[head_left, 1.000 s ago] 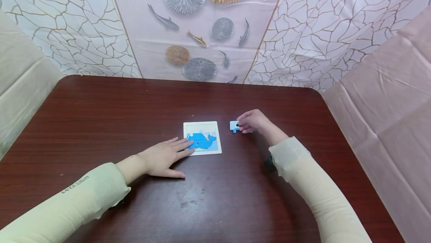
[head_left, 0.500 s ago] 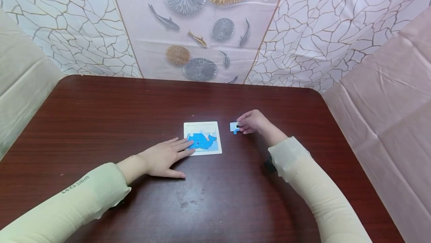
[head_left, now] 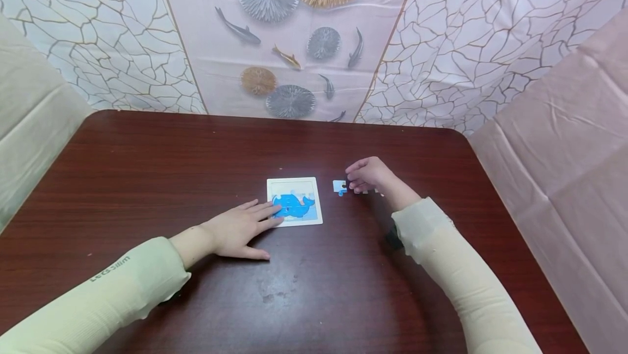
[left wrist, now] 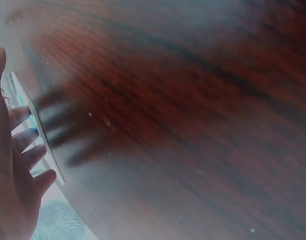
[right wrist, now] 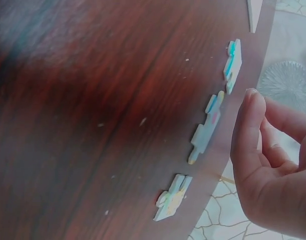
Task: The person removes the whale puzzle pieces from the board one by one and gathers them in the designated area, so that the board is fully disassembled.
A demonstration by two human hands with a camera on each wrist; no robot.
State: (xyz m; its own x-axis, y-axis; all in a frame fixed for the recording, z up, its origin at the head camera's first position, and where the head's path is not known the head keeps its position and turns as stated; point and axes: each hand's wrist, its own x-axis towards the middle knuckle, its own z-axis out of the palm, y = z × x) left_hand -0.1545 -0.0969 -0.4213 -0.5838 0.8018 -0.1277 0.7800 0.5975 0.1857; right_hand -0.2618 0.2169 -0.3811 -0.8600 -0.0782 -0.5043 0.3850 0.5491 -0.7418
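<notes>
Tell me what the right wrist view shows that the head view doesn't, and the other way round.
Only the right wrist view plainly shows the loose puzzle pieces lined up with the blue-edged piece; the head view gives just slivers of them by the right hand.

Only the head view shows the left hand, the whale picture and both sleeves.

Both show the right hand, the blue-edged piece, the table and the patterned cloth.

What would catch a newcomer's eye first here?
Probably the bright blue whale puzzle on the dark table, with the left hand reaching over its left edge. To its right, the right hand is near loose puzzle pieces. Behind the table hangs a cloth printed with fish.
</notes>
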